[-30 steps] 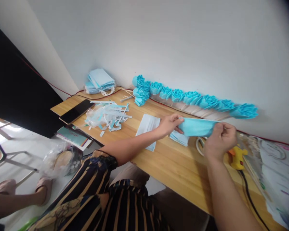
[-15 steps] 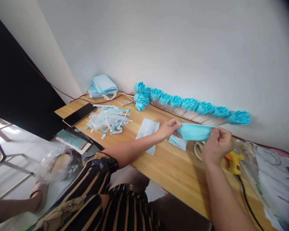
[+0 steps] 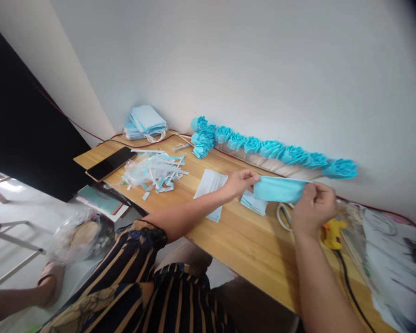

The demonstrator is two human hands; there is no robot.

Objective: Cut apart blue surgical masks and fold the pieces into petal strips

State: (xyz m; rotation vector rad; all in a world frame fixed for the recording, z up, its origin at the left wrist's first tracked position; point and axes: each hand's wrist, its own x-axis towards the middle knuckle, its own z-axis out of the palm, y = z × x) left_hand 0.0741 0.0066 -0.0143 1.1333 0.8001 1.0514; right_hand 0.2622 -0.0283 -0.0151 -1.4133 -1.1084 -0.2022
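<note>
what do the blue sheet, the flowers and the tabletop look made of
Blue sheet: probably matte nonwoven fabric; thin, softly creased.
Flowers: perhaps similar matte fabric or crepe paper; ruffled edges.
Tabletop: smooth wood or wood-look laminate; grain streaks show.

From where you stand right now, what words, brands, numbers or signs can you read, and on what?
None can be read clearly.
Green book: small reddish marks like lettering, too blurred to read.
White sheet at right: lines show, no words I can make out.
Phone: dark screen, no text visible.
Blue cloth between left hand and right hand: no lettering visible.
</note>
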